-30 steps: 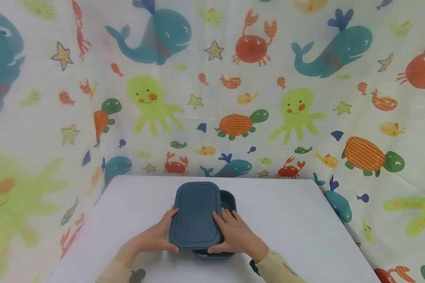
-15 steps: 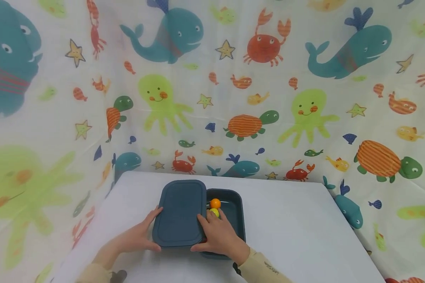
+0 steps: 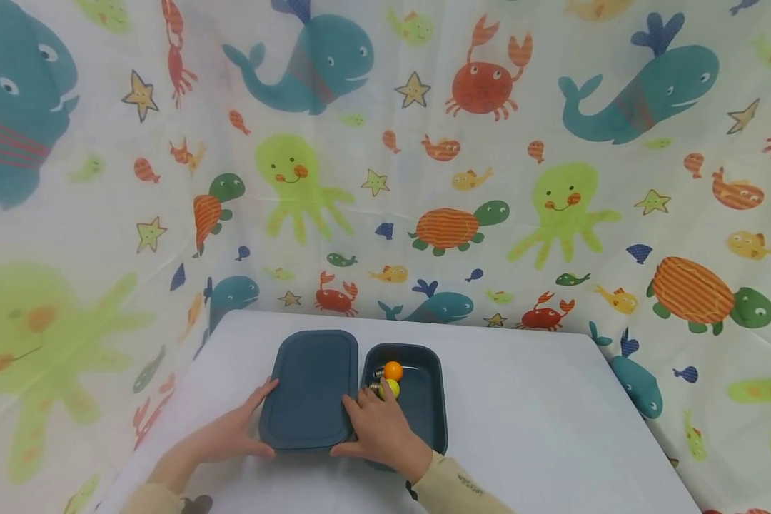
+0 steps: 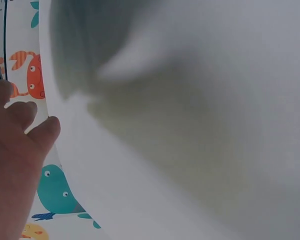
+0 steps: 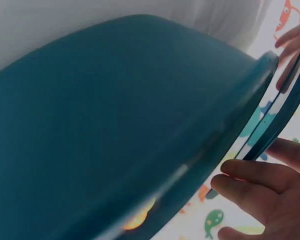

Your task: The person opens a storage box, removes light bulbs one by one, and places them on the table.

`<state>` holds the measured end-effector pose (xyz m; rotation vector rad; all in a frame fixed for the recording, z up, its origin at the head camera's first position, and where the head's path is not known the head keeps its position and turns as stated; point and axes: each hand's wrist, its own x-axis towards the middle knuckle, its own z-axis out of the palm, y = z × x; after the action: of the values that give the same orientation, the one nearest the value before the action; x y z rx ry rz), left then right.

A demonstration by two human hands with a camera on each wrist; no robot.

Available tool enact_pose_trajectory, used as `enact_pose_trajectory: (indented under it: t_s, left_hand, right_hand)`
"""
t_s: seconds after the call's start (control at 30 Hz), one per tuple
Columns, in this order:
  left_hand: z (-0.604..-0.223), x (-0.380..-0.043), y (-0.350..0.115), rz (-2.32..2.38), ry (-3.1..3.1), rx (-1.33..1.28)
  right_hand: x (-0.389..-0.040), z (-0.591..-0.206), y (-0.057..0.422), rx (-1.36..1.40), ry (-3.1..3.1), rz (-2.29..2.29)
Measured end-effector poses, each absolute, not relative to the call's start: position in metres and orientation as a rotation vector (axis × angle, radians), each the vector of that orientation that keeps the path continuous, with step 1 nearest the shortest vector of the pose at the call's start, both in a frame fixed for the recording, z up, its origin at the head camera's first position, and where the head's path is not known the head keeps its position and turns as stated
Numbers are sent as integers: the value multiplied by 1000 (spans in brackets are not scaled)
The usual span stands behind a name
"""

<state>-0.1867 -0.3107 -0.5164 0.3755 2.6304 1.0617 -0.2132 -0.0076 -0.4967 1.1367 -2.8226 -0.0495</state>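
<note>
A dark blue rectangular lid is held level between my two hands, over the left-centre of the table. My left hand grips its left edge, thumb at the near corner. At the right edge, my right hand holds it, partly in front of the box. The matching dark blue box stands just right of the lid, uncovered. Inside lie an orange bulb and a yellow bulb with screw-type bases. The box's near left part is hidden by my right hand. In the right wrist view the lid appears edge-on.
The white table extends to both sides of the box and lid. A curtain printed with sea animals hangs behind and along both sides. The box's outer wall fills much of the right wrist view.
Both hands have carried the lid leftward off the box, which shows its inside and the two bulbs. The head view has shifted slightly.
</note>
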Motion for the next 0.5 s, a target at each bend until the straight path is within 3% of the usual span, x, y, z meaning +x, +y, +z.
enact_pose_trajectory:
  t_s: [0.5]
  left_hand:
    - [-526,-179,-325,1016,2582,346]
  right_hand:
    - [-208,-502,-27,1157,-2827,-148]
